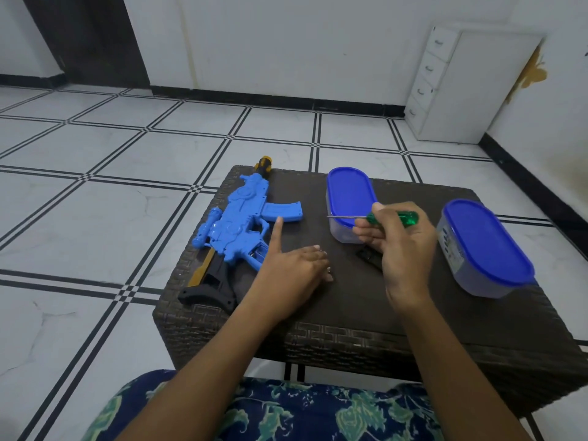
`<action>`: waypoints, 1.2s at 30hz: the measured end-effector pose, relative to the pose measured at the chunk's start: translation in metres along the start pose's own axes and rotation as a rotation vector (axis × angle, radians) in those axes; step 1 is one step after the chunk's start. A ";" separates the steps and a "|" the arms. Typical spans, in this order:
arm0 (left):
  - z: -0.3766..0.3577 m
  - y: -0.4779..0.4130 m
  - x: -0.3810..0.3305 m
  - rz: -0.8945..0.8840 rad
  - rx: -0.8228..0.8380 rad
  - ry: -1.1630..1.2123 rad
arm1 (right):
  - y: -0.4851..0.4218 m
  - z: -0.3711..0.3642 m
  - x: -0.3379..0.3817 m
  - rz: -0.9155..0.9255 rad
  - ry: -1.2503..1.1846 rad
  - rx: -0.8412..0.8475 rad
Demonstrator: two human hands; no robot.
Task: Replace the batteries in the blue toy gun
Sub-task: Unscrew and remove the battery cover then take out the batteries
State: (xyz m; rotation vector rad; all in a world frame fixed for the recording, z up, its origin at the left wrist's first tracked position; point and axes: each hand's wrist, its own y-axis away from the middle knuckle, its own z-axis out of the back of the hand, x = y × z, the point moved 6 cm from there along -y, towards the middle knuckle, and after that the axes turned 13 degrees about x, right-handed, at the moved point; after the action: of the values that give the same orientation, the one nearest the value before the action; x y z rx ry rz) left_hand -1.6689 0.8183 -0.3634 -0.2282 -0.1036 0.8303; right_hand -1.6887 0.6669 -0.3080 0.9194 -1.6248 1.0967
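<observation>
- The blue toy gun (pixel 235 224) was laid at the worktop's (pixel 318 316) left side.
- A screwdriver (pixel 393 218) was gripped by the right hand (pixel 404 246).
- The left hand (pixel 292 268) was rested beside the gun, fingers curled; a grasp could not be determined.

Both forearms bare, entering from the bottom of the frame. Left hand (pixel 294 270), centre: back upward, low over the dark woven surface (pixel 350 300), thumb stretched straight toward the top of the frame, fingers (pixel 316 254) bent with tips tucked to the right; whether they hold anything cannot be told. Right hand (pixel 404 249), right of centre: raised, back toward the camera. Thumb and curled fingers (pixel 366 233) grip a screwdriver with transparent green handle and thin metal shaft (pixel 393 219), shaft pointing left.
</observation>
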 end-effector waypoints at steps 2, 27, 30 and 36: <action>-0.004 -0.002 -0.001 0.019 0.075 0.027 | 0.000 0.002 0.000 0.003 -0.002 0.002; 0.015 0.041 0.063 0.469 0.185 0.342 | 0.000 -0.006 -0.052 -0.177 1.064 0.334; 0.015 0.042 0.059 0.448 0.222 0.325 | 0.000 -0.008 -0.053 -0.187 1.124 0.358; 0.015 0.044 0.063 0.433 0.246 0.346 | 0.002 -0.017 -0.055 -0.236 1.219 0.394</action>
State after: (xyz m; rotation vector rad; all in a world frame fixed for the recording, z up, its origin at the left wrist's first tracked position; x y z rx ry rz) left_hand -1.6609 0.8960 -0.3588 -0.1604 0.3839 1.2098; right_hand -1.6704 0.6874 -0.3583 0.4475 -0.3040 1.4064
